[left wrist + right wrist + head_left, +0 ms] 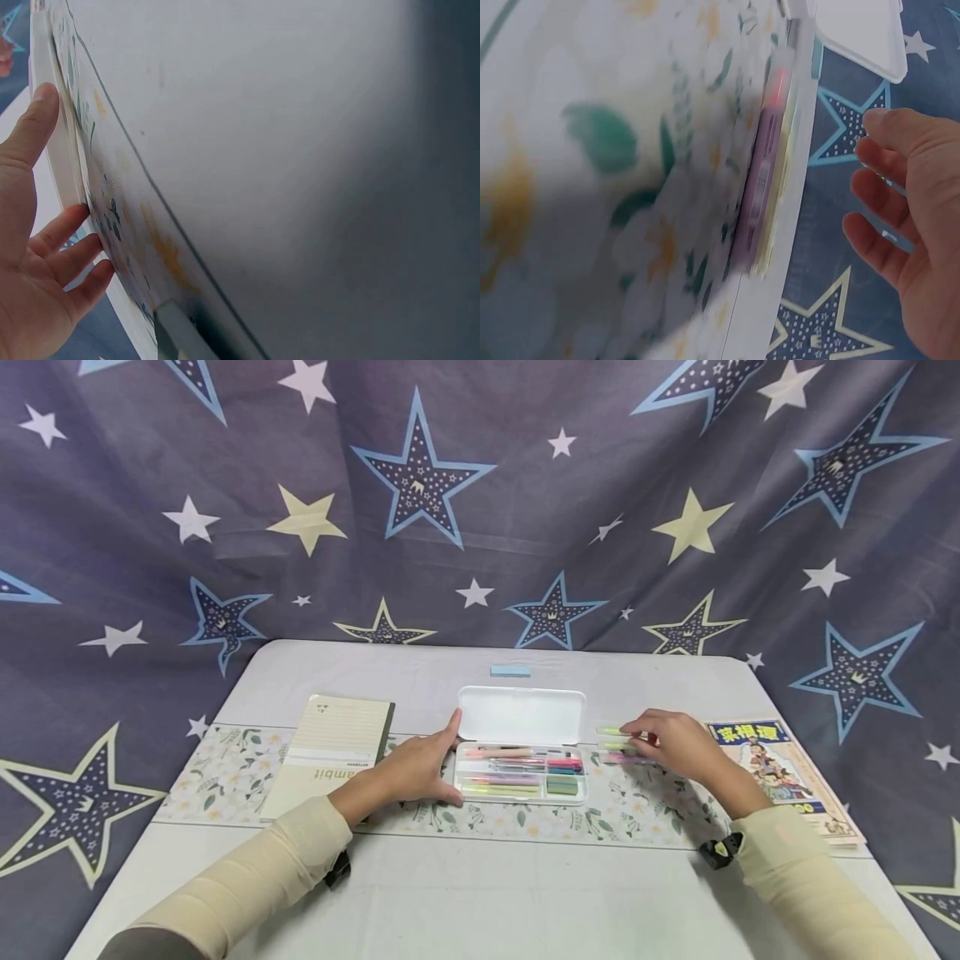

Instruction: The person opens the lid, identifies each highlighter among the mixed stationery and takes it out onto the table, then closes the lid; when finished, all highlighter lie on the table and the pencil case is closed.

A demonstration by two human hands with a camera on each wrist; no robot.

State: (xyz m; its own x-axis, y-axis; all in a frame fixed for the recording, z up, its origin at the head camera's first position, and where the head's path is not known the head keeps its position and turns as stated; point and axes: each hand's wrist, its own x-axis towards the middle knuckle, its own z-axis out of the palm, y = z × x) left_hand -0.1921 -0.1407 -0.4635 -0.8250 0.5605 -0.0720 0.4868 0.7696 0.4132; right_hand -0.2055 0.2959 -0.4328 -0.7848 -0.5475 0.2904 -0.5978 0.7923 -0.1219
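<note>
The white pencil case [521, 799] lies with its lid [522, 714] raised; pens, a pink-red item and a green block fill its compartments. At its left end rests my left hand [427, 766], thumb and fingers spread along the side. In the left wrist view, the fingertips of that hand [37, 247] are right at the white edge. Over to the right, my right hand [671, 742] is above several highlighters, among them a purple one [626, 759] and a yellow-green one [617, 746]. The right wrist view shows this hand [922, 195] loosely bent, apart from the purple highlighter [757, 180].
A cream notebook [330, 743] lies left of the case, partly behind the left forearm. An illustrated comic book [776, 768] is at the right, partly under the right arm. Behind the lid sits a blue block [510, 672]. A floral runner [480, 818] crosses the white table.
</note>
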